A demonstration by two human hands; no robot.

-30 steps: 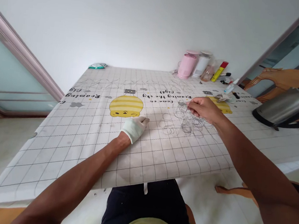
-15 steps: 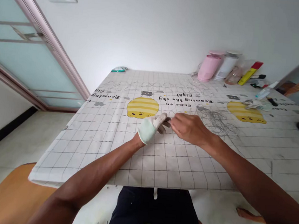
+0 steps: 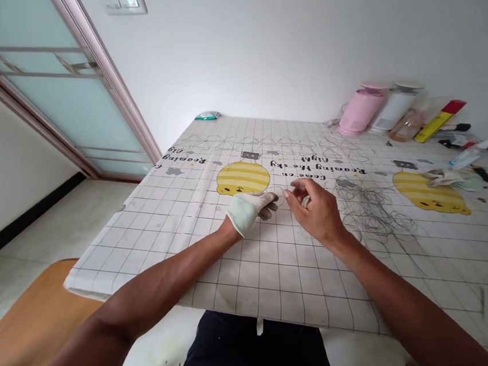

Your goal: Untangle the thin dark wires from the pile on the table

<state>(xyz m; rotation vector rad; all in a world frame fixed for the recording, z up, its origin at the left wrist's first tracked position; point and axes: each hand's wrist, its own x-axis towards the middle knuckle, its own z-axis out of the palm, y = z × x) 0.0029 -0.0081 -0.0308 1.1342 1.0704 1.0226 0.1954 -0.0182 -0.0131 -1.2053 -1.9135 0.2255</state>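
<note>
Left hand point(image 3: 248, 209) gloved, grip pressed together; right hand point(image 3: 314, 210) bare, grip half-spread. Faint wire loop point(image 3: 278, 195) between them, just off gloved fingertips; pinched or not, cannot tell. Risk: thin wire slipping from fingers, or snagging in tangled wire pile point(image 3: 374, 213) close by. Count: two hands, one loop, one pile, all over worktop point(image 3: 155, 255).
</note>
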